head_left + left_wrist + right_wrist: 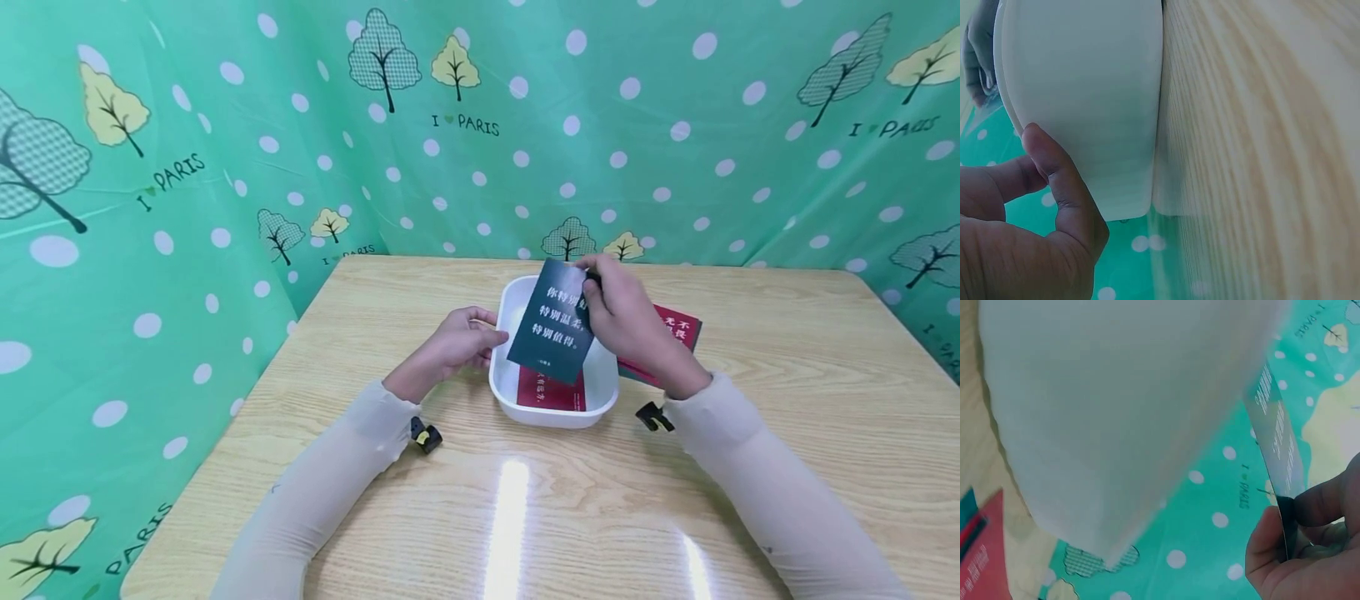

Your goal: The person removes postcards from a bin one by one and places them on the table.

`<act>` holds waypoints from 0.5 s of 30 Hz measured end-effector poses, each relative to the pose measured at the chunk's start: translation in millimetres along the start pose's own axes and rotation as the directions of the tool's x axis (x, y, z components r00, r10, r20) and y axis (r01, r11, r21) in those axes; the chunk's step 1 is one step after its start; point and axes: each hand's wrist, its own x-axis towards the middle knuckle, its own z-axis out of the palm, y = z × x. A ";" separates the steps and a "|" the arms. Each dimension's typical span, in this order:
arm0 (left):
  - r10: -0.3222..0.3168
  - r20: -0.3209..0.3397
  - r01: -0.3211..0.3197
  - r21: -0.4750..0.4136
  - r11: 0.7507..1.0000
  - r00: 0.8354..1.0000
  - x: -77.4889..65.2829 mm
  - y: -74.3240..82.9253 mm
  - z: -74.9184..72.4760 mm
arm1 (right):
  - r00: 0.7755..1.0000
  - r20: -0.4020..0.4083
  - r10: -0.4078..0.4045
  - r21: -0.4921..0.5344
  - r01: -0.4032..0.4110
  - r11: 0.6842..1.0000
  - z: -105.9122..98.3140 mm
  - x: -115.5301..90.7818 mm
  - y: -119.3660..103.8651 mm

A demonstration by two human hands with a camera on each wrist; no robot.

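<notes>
My right hand (626,312) pinches a dark green card (551,321) with white writing near one edge, holding it tilted over a white plastic basin (504,379). In the right wrist view, thumb and fingers clasp the card (1282,444) from both faces. A red card (551,398) lies in the basin, partly covered by the green one in the head view. At the basin's left side, my left hand (467,340) holds the rim, its thumb (1054,156) at the edge of the wall.
More cards, a red one (678,325) on top with green beneath, lie on the wooden table (795,358) right of the basin, partly behind my right forearm. A green dotted curtain (570,167) hangs behind the table and along its left.
</notes>
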 end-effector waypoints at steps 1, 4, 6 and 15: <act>-0.002 0.000 0.002 0.000 1.000 1.000 0.1 -0.1 -0.1 | 1.000 -0.018 -0.004 -0.002 0.004 1.000 -2.7 0.0 -0.5; -0.005 0.002 0.005 0.001 1.000 1.000 0.4 -0.3 -0.6 | 0.998 -0.061 -0.028 -0.006 0.028 1.000 -11.1 0.2 -0.6; -0.004 0.004 0.004 0.006 1.000 1.000 0.6 -0.7 -1.2 | 0.996 -0.082 -0.037 -0.003 0.037 0.999 -16.8 0.2 -0.3; -0.006 0.013 0.006 0.012 1.000 1.000 -0.7 0.1 -1.1 | 0.984 -0.177 -0.002 -0.003 0.001 1.000 -43.8 1.2 5.7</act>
